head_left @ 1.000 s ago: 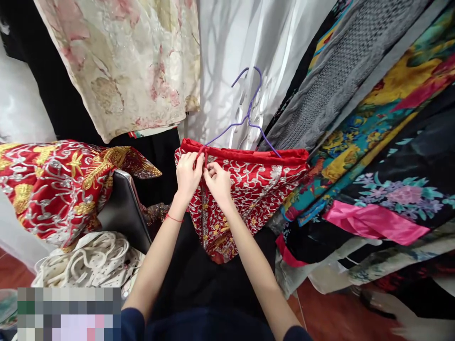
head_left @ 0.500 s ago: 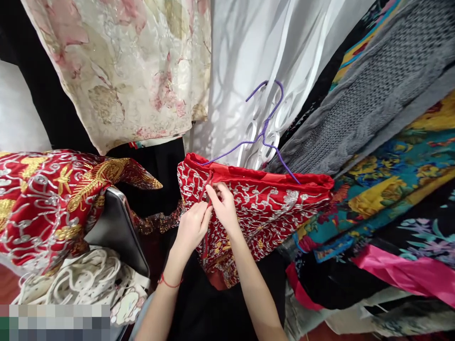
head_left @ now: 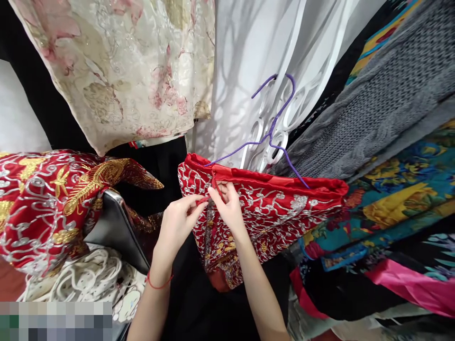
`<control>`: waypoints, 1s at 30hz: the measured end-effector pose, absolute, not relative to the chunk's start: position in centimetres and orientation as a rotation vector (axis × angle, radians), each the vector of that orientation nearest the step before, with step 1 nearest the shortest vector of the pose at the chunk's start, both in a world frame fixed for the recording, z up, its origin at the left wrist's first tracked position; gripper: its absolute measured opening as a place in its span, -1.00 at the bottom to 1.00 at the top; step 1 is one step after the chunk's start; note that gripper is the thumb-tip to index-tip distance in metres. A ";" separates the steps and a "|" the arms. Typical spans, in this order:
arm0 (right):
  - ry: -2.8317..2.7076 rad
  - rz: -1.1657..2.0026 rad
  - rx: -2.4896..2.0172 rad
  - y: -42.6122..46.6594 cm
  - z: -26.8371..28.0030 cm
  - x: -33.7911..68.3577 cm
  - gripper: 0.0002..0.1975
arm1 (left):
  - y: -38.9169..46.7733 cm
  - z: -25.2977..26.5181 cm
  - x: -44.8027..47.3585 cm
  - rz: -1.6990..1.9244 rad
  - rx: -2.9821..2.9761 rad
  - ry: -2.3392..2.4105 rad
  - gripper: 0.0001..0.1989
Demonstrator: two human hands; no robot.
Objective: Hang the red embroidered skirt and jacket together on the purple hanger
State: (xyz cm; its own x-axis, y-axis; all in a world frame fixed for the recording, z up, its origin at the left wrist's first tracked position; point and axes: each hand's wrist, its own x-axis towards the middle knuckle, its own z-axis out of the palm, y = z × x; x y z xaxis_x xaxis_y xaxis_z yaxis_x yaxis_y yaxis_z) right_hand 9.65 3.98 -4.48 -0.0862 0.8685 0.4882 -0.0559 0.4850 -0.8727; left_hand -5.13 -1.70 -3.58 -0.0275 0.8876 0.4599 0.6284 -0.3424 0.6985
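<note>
A red skirt-like garment with silver embroidery hangs in front of me, its plain red waistband along the top edge. Inside that waistband sits a purple wire hanger, hook upward. A thin red tie comes from the front of the waistband. My left hand, with a red string bracelet on its wrist, pinches one part of this tie just left of the right fingers. Thumb and fingers of my right hand are closed on the tie close below the waistband, against the embroidered cloth.
At left, a second red and gold embroidered garment drapes over a dark chair back, above white cords. A cream floral cloth hangs at upper left. Grey knitwear and colourful floral clothes hang at right.
My left hand has moved left, away from my right hand, drawing the tie with it. My right hand has shifted slightly right. The hanger and the garment's right end appear farther right.
</note>
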 end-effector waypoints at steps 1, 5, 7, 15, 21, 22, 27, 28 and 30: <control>-1.444 0.900 -0.771 3.7 -4.3 9.6 -0.80 | -1.9 -3.6 -4.9 1.336 1.911 1.541 -0.76; -1.438 0.781 -0.885 1.6 -4.0 9.0 -0.79 | -1.4 -4.5 -3.9 1.493 1.612 1.425 -0.69; -1.418 0.678 -0.954 0.4 -4.7 8.5 -0.78 | -0.7 -4.8 -3.3 1.567 1.500 1.387 -0.64; -1.265 0.487 -1.055 -1.0 -7.5 7.1 -0.72 | 0.9 -4.4 -1.3 1.695 1.290 1.111 -0.72; -1.168 0.792 -0.968 -0.7 -6.9 6.7 -0.80 | 0.9 -5.3 -0.3 1.929 0.805 0.946 -0.57; -1.154 0.830 -0.952 -0.7 -6.9 6.7 -0.82 | 1.0 -5.4 -0.2 1.935 0.725 0.901 -0.56; -1.098 0.975 -0.917 -0.6 -7.5 6.6 -0.83 | 0.9 -5.3 -0.4 1.842 0.635 0.683 -0.59; -1.090 1.002 -0.906 -0.6 -7.5 6.5 -0.83 | 0.8 -5.3 -0.5 1.839 0.674 0.691 -0.55; -1.086 1.032 -0.886 -0.6 -7.7 6.4 -0.82 | 0.7 -5.3 -0.7 1.843 0.748 0.756 -0.49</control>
State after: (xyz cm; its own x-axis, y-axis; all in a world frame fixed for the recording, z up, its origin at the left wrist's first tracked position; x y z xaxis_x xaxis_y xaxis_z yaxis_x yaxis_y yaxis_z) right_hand 6.36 -0.57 -7.67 0.1340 0.9556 0.2623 -0.2131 0.2862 -0.9342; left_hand -0.67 0.69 -5.28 -0.3398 0.9261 0.1640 -0.5441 -0.3358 0.7689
